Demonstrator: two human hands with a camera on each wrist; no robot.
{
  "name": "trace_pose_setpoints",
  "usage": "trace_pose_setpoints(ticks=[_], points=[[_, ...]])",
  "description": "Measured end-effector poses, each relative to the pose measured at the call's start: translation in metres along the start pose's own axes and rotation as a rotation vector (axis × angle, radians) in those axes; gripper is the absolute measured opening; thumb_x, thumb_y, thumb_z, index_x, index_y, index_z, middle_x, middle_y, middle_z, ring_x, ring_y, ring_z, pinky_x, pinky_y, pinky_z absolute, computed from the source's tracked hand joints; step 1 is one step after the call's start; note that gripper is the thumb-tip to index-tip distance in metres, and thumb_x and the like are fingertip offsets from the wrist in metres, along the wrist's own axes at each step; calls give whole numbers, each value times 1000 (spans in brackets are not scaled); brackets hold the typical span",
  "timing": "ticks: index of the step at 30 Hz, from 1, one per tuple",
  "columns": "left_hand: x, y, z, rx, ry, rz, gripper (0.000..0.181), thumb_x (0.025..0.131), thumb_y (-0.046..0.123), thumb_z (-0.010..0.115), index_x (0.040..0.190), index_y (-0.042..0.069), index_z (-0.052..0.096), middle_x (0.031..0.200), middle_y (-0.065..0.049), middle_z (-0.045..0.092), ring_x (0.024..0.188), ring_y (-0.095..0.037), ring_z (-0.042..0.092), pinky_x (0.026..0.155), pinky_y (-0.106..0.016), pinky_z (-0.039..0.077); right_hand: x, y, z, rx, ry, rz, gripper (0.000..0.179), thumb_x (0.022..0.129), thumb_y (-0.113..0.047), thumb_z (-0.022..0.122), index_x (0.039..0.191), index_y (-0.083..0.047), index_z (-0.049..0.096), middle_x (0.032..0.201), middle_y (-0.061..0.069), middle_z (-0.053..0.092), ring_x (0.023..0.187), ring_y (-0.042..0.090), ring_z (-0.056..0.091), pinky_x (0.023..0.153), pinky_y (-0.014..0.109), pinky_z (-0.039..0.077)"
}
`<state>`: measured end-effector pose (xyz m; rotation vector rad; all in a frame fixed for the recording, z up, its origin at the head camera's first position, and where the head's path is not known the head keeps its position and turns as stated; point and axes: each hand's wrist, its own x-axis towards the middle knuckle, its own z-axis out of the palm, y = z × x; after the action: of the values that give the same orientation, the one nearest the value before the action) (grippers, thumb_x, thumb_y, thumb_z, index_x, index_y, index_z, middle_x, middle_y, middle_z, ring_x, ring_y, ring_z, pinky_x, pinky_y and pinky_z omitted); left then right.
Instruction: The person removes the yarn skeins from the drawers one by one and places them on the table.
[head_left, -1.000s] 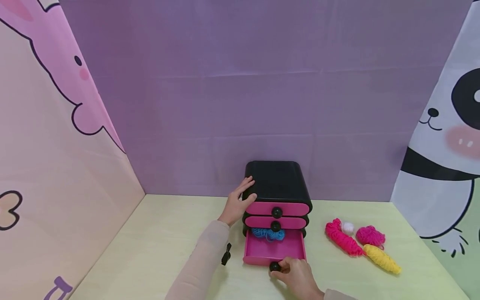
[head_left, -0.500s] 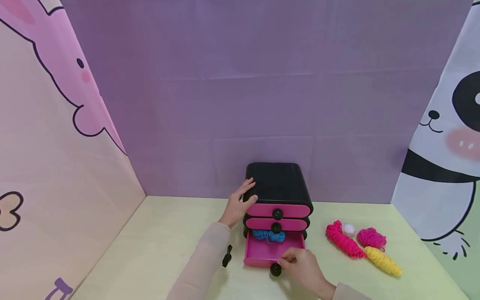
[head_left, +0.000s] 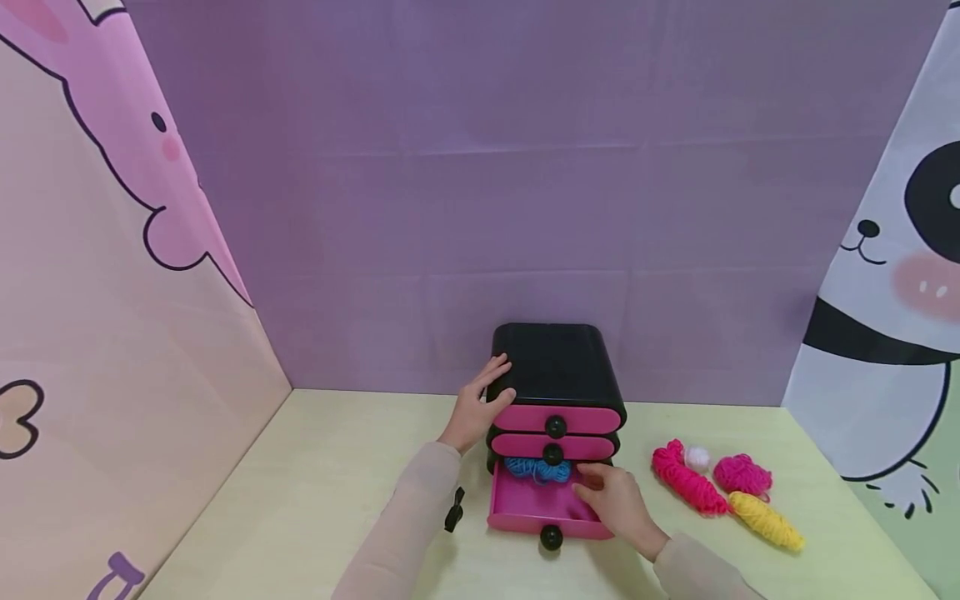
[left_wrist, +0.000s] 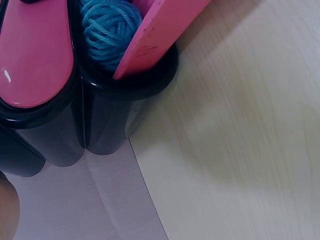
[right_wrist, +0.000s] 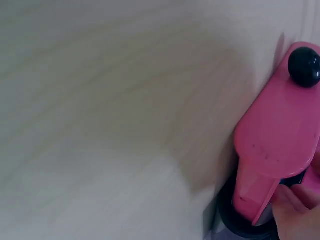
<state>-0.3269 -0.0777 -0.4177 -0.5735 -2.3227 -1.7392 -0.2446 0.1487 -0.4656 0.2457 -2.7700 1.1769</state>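
A small black chest of drawers [head_left: 556, 360] with pink drawer fronts stands against the back wall. Its bottom drawer [head_left: 517, 502] is pulled out, with a ball of blue yarn [head_left: 537, 470] lying at the back; that yarn ball [left_wrist: 109, 31] also shows in the left wrist view. My left hand [head_left: 472, 408] rests on the chest's left upper edge, fingers spread over it. My right hand [head_left: 617, 502] is over the drawer's right side, bent fingertips reaching inside, just right of the yarn and holding nothing visible. The black round knob [head_left: 551, 537] of this drawer is free of both hands.
To the right lie a hot-pink yarn skein [head_left: 688, 479], a small white ball [head_left: 697, 458], a magenta yarn ball [head_left: 742, 474] and a yellow yarn skein [head_left: 767, 521]. A small black bow-shaped item [head_left: 454, 510] shows beside the left sleeve. Printed cloth walls enclose the table.
My right hand has let go of the bottom drawer's knob and moved up and to the right, into the drawer beside the blue yarn. The left hand stays on the chest.
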Motion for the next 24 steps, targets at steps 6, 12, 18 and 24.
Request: trace_pose_setpoints(ticks=[6, 12, 18, 24], points=[[-1, 3, -1, -18, -28, -15, 50, 90, 26, 59, 137, 20, 44, 148, 12, 29, 141, -8, 15, 114, -42, 17, 7, 2, 10, -2, -60, -53, 40, 76, -2, 69, 115, 3, 62, 111, 17, 64, 102, 31, 60, 87, 45, 49], [-10, 30, -4, -19, -57, -21, 51, 91, 22, 57, 138, 10, 42, 150, 1, 28, 142, -17, 14, 113, -46, 17, 10, 1, 18, 18, -72, -66, 38, 74, -2, 72, 112, -3, 65, 108, 9, 66, 97, 23, 60, 88, 45, 49], [-14, 37, -4, -7, -62, -16, 51, 91, 22, 56, 139, 9, 41, 150, 1, 28, 142, -16, 13, 113, -45, 17, 11, 2, 24, 39, -68, -87, 32, 74, -3, 72, 106, 1, 66, 101, 14, 69, 92, 26, 65, 82, 42, 52], [-14, 37, -4, -7, -59, -19, 51, 92, 23, 56, 138, 9, 41, 150, 1, 28, 142, -18, 14, 113, -45, 17, 12, 0, 29, 35, -24, -84, 22, 74, -2, 72, 96, 2, 70, 90, 13, 71, 85, 25, 67, 78, 40, 54]])
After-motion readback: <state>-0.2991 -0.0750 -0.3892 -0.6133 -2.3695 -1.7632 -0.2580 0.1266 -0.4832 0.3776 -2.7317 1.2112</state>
